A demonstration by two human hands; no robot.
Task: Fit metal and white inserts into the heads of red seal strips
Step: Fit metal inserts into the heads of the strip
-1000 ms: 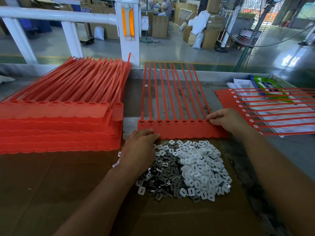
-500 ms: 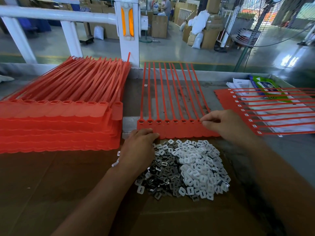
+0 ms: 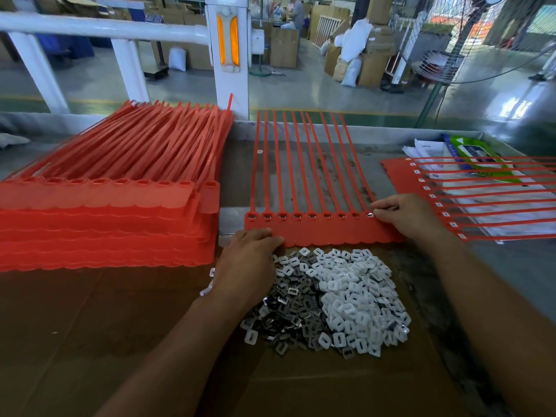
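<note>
On the workbench (image 3: 517, 266), a joined row of red seal strips (image 3: 325, 233) lies flat. The left hand (image 3: 249, 260) presses its near edge with fairly straight fingers. The right hand (image 3: 403, 215) pinches a metal insert (image 3: 370, 215) at the rightmost head (loose inserts (image 3: 346, 296) lie heaped just in front).

The workbench (image 3: 508, 266) carried a brown cardboard sheet (image 3: 90, 326) across its near half. A stack of red seal strips (image 3: 105, 224) lay at the left. A single row of red seal strips (image 3: 325, 233) lay at centre, just beyond the pile of metal and white inserts (image 3: 331, 299) on the cardboard. At the right, papers (image 3: 427, 149) and a green packet (image 3: 478, 155) lay under another strip row (image 3: 400, 179).
</note>
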